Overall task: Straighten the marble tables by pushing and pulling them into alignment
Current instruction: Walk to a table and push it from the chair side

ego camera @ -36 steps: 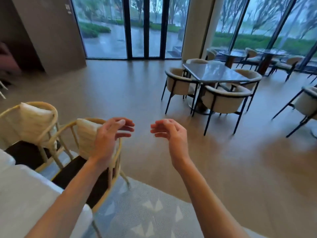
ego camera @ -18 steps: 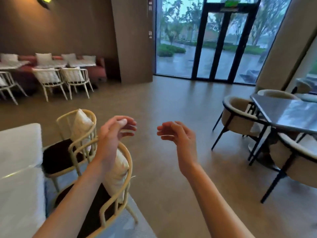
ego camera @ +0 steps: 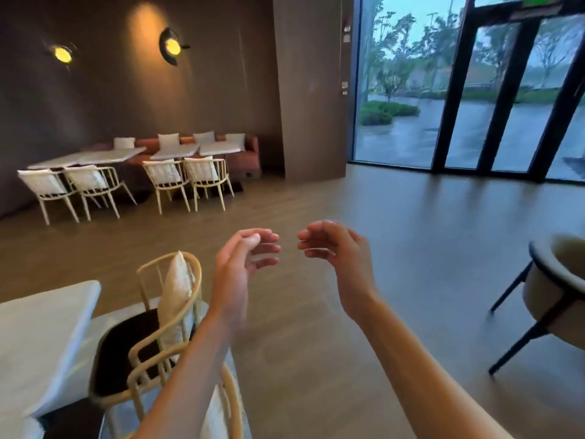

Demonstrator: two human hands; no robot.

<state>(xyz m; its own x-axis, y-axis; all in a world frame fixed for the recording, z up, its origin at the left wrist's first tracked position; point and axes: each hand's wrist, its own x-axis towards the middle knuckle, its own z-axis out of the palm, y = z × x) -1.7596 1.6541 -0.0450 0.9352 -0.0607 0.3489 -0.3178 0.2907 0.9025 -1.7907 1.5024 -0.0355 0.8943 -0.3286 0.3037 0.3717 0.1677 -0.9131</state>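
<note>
A row of white marble tables [ego camera: 104, 156] stands at the far left against the dark wall, in front of a red bench. Another white marble table [ego camera: 41, 337] fills the lower left, close to me. My left hand [ego camera: 243, 261] and my right hand [ego camera: 338, 255] are raised side by side in mid-air at the centre, fingers loosely curled and apart, holding nothing. Neither hand touches a table.
Several cream wicker chairs [ego camera: 186, 179] with white cushions line the far tables. Two more wicker chairs [ego camera: 171, 315] stand beside the near table, under my left arm. A padded armchair [ego camera: 557, 299] sits at the right edge. Glass doors [ego camera: 493, 99] close the back right.
The view has swung left: the dark table with padded chairs left the frame and the far row of marble tables came in. Both hands keep the same raised, empty pose.
</note>
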